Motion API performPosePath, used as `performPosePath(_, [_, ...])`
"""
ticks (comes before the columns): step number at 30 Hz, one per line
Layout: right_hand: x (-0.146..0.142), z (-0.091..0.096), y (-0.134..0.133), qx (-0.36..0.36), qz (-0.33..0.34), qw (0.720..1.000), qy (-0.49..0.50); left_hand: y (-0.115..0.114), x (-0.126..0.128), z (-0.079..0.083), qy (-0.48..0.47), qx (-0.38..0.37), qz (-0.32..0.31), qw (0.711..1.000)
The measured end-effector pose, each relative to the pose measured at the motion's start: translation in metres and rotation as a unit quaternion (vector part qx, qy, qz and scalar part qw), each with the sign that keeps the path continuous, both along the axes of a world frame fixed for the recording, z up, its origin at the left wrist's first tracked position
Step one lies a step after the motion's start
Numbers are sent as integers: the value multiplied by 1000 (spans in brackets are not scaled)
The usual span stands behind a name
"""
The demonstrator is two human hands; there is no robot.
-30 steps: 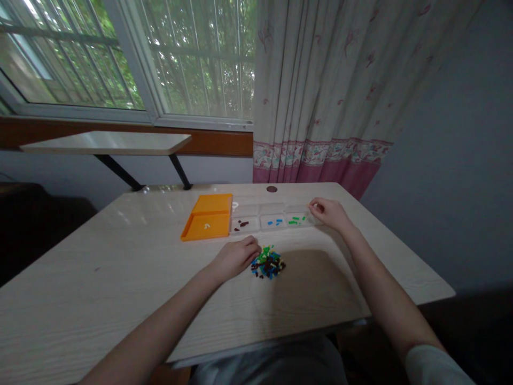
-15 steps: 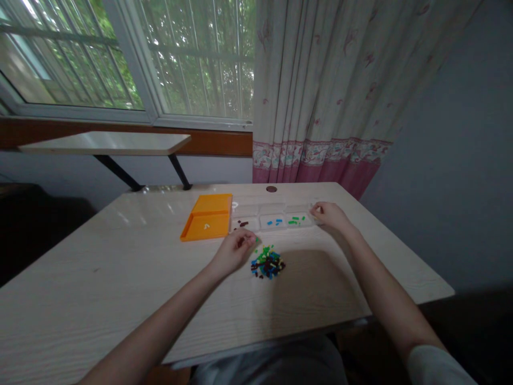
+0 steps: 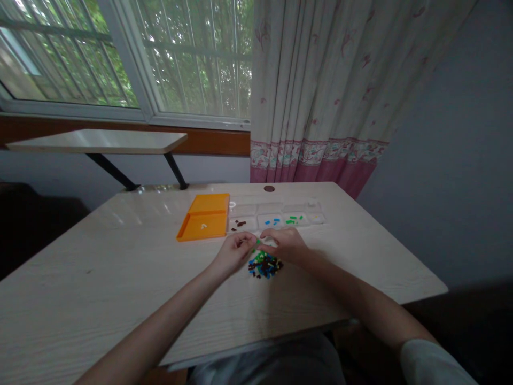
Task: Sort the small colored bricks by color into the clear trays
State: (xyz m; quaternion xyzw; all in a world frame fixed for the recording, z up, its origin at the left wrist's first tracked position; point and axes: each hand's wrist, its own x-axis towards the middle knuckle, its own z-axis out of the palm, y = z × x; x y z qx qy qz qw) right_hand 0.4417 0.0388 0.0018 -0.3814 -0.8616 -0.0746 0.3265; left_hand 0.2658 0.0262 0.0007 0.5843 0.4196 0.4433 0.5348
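Note:
My left hand [image 3: 236, 251] is closed in a pinch, with a small green building brick [image 3: 258, 241] at its fingertips. Just right of it is my right hand [image 3: 284, 244], thumb and fingers apart around the air beside that brick. Whether they touch it I cannot tell. Below both hands lies a pile of small building bricks [image 3: 265, 266] in brown, blue, green and pale yellow. Behind them stands a clear compartment tray [image 3: 270, 209]. Its front row holds brown bricks [image 3: 239, 223], blue bricks [image 3: 273, 221], green bricks [image 3: 294, 219] and something yellowish at the right end.
Left of the tray lies an open orange case [image 3: 204, 216] with small white pieces [image 3: 203, 225] in it. A raised shelf [image 3: 100, 141] on black legs stands at the back left of the wooden table [image 3: 140, 278]. A curtain [image 3: 316, 107] hangs behind.
My right hand has moved left from the tray's right end to beside my left hand, its fingers now apart. A yellowish spot shows in the right-end compartment. My left hand keeps its pinch.

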Motion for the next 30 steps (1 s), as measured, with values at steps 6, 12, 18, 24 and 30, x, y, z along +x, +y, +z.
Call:
performPosePath(6, [1, -5, 1, 54, 21, 998, 1, 0, 0, 1, 14, -1, 7, 1000])
performPosePath(12, [0, -6, 0, 54, 31, 998, -8, 3, -2, -5, 0, 14, -1, 1000])
performPosePath(18, [1, -4, -1, 63, 50, 997, -12, 4, -3, -6, 18, 16, -1, 1000])
performPosePath(24, [2, -8, 1, 48, 63, 997, 7, 1, -4, -2, 16, 14, 5, 1000])
performPosePath(30, [2, -13, 3, 33, 55, 998, 20, 0, -3, 0, 10, 11, 0, 1000])
